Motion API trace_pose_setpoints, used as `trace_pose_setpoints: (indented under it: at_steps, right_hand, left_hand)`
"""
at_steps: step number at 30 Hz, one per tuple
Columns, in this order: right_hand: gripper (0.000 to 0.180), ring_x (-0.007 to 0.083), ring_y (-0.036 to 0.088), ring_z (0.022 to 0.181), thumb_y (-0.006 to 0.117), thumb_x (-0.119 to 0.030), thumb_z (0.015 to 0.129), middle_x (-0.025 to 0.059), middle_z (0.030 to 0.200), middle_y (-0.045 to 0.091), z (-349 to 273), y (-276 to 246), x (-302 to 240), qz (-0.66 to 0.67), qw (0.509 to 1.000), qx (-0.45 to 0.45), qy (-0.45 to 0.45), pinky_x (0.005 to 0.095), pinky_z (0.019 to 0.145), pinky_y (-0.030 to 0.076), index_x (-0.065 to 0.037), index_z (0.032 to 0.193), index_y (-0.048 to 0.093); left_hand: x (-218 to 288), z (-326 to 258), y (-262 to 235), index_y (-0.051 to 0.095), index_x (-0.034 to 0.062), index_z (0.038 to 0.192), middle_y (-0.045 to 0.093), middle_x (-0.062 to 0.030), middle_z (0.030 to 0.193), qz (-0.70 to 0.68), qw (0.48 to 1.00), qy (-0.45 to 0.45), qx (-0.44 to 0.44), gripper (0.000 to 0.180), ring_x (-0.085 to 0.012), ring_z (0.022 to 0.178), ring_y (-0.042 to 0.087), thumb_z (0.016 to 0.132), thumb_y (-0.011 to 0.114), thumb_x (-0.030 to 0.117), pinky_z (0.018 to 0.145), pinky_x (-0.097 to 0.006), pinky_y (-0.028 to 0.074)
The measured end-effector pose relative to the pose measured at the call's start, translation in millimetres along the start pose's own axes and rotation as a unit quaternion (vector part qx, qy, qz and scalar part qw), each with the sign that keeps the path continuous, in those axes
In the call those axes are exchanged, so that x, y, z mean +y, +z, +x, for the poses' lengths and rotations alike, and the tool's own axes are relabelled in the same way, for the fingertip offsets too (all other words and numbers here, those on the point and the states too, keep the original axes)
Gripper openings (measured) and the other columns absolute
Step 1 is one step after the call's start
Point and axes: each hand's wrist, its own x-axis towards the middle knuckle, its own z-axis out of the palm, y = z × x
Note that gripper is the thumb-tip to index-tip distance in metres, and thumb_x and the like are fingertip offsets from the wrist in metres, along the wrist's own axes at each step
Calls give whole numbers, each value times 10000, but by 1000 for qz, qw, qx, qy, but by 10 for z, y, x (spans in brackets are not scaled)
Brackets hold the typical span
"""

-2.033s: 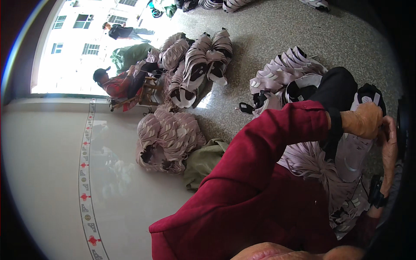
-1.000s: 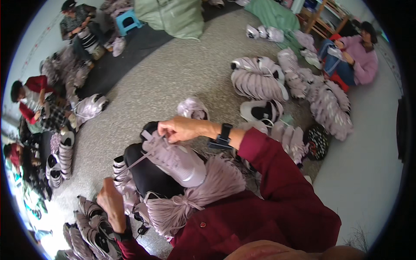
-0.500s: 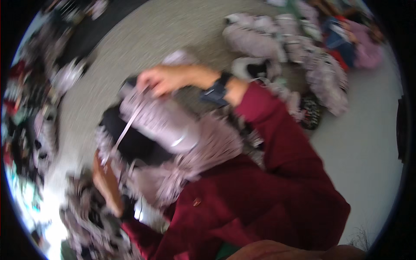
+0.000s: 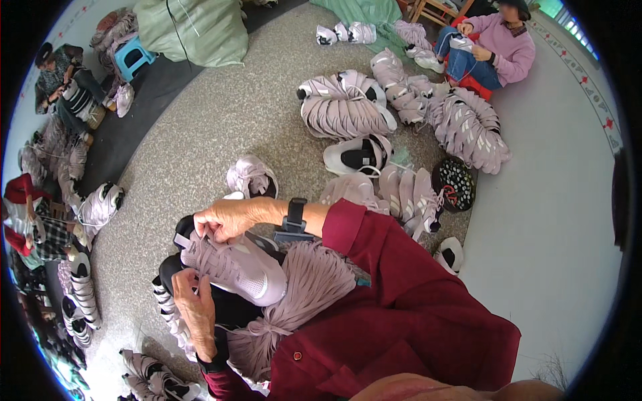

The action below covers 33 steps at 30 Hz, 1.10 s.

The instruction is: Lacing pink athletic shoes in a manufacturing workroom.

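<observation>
A lilac sneaker (image 4: 244,271) lies across my lap on a black piece (image 4: 231,309). My right hand (image 4: 227,217), with a black watch on the wrist, pinches the shoe's upper end near its tongue. My left hand (image 4: 194,304) holds the shoe's near side by the laces, fingers curled. A thick bundle of lilac laces (image 4: 314,284) rests on my lap just right of the shoe. My red sleeves fill the lower right.
Stacks of lilac sneakers (image 4: 341,107) lie on the speckled floor ahead, with single shoes (image 4: 251,177) nearer. A seated person in pink (image 4: 498,50) works at the far right. Other people (image 4: 70,87) sit at the left beside more shoes. A green sack (image 4: 194,30) stands behind.
My view has swung from the window side round to my lap. The sneaker has turned, and my left hand has come up from the pulled lace onto the shoe.
</observation>
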Motion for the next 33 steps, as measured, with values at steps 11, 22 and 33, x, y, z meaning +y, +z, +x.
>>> trace_pose_setpoints:
  at_steps: [11,22,33]
  right_hand:
    - [273,71,635,688,577,-35,969,15,817,646,-130,-290,-230,5,995,-55,78,244,625,520,-44,1241,558]
    - [246,95,620,832,619,-94,991,30,904,641,-424,-204,-164,186,973,41,131,261,727,524,-1,1215,575]
    - [175,178,676,839,604,-23,965,60,910,701,-614,-312,-62,262,960,57,85,326,783,556,-26,1121,682]
  left_hand:
    - [202,310,14,645,-30,1093,717,-114,840,-180,970,-140,-79,248,-133,746,663,889,716,90,682,-274,535]
    - [97,322,-156,686,-32,1107,725,-86,840,-218,961,-108,-133,238,-95,777,654,931,719,124,704,-243,525]
    - [84,331,-127,714,-16,1021,719,-84,788,-142,982,-60,-110,161,-100,741,665,928,714,116,672,-252,528]
